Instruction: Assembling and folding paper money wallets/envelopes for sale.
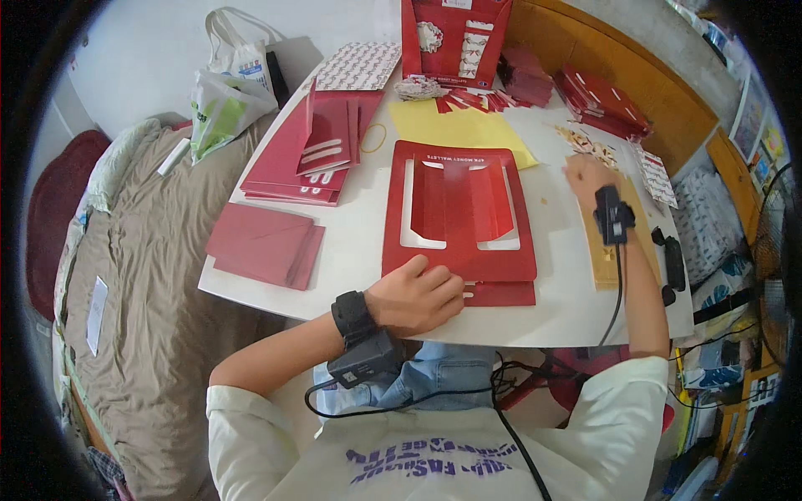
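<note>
My left hand (418,294) rests with curled fingers at the lower left corner of a red die-cut card (518,250). What lies under those fingers is hidden. The card has side flaps around a sunken middle and white cut-out gaps, and another red card (501,294) shows below its lower edge. My right hand (591,179) is closed beside a heap of small cream and brown pieces (597,146), above a tan strip sheet (606,267). Its fingertips are too small to show what they pinch, if anything. Both wrists wear black strapped devices with cables.
Red folders (292,171) and red envelopes (263,242) lie at the left of the white table (351,275). A yellow sheet (468,129), a red display box (455,42) and red stacks (601,100) are at the back. A bed (159,292) stands left.
</note>
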`<state>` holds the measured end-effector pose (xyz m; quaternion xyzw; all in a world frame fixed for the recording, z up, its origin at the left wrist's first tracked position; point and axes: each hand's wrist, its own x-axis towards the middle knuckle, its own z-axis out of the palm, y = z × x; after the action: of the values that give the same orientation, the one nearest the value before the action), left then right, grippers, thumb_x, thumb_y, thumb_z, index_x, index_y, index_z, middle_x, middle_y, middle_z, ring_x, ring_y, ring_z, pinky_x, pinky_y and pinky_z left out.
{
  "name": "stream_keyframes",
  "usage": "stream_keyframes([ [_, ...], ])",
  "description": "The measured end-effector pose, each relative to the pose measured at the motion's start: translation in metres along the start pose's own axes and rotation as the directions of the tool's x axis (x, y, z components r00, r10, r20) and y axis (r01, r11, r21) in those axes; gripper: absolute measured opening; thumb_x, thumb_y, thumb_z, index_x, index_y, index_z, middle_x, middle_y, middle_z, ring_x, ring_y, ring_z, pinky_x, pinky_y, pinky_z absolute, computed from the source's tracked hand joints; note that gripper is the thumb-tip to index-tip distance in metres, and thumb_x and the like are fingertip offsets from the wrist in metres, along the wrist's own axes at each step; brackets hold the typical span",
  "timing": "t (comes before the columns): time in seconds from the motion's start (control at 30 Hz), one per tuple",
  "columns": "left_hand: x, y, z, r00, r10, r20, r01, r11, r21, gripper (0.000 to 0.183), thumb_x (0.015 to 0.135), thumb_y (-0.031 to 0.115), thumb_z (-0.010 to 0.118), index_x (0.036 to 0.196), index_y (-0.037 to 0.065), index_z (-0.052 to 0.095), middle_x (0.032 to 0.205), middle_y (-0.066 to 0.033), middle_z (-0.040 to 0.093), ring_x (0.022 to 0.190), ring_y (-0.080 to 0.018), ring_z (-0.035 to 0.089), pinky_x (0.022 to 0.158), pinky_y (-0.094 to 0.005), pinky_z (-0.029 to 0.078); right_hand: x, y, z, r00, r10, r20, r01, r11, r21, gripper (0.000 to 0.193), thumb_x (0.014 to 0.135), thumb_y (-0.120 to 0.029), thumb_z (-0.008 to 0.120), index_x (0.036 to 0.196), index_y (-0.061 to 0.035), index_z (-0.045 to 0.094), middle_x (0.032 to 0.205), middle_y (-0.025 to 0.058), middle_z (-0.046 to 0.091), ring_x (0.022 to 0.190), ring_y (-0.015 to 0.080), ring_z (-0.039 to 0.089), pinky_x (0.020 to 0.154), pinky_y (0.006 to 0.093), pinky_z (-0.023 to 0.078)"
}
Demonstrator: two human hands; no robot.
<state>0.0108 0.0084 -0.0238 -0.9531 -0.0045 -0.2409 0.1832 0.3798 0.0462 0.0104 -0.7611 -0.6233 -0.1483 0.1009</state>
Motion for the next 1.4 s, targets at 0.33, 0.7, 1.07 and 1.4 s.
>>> stream_keyframes([
  [0.33,-0.014,-0.005,-0.014,0.998,-0.062,0.031,0.060,0.997,0.054,0.037,0.079,0.037,0.068,0.100,0.008,0.061,0.093,-0.0031,0.057,0.082,-0.0170,0.055,0.069,-0.0318,0.042,-0.114,-0.092,-0.046,0.863,-0.446,-0.237,0.487,0.860,0.155,0.021,0.086,-0.029,0.063,0.095,-0.0106,0.065,0.091,0.0076,0.059,0.082,0.0279,0.059,0.071,0.0399,0.048],
  [0.7,-0.023,0.013,-0.020,0.988,0.103,0.112,-0.052,0.920,-0.388,0.060,0.085,0.055,0.058,0.122,0.009,0.056,0.130,-0.0144,0.053,0.113,-0.0273,0.056,0.090,-0.0389,0.048,-0.159,-0.112,-0.047,0.827,-0.548,-0.129,0.555,0.757,0.345,0.036,0.082,-0.037,0.068,0.104,-0.0083,0.069,0.106,0.0090,0.060,0.096,0.0277,0.059,0.083,0.0393,0.048],
  [1.07,-0.019,-0.008,-0.056,0.975,0.220,-0.030,-0.215,0.900,-0.380,0.061,0.084,0.058,0.057,0.118,0.007,0.059,0.130,-0.0146,0.054,0.120,-0.0273,0.053,0.094,-0.0432,0.044,-0.137,-0.071,-0.044,0.785,-0.618,-0.049,0.573,0.694,0.435,0.021,0.088,-0.026,0.063,0.092,-0.0055,0.064,0.120,0.0085,0.063,0.109,0.0273,0.055,0.094,0.0395,0.042],
  [1.4,-0.047,-0.033,-0.046,0.988,0.124,0.092,-0.116,0.990,-0.086,0.051,0.086,0.057,0.055,0.101,0.009,0.059,0.110,-0.0087,0.058,0.106,-0.0236,0.056,0.088,-0.0400,0.045,-0.144,-0.068,-0.050,0.791,-0.607,0.077,0.510,0.724,0.465,0.030,0.092,-0.028,0.057,0.111,-0.0087,0.068,0.126,0.0080,0.060,0.107,0.0282,0.055,0.097,0.0390,0.042],
])
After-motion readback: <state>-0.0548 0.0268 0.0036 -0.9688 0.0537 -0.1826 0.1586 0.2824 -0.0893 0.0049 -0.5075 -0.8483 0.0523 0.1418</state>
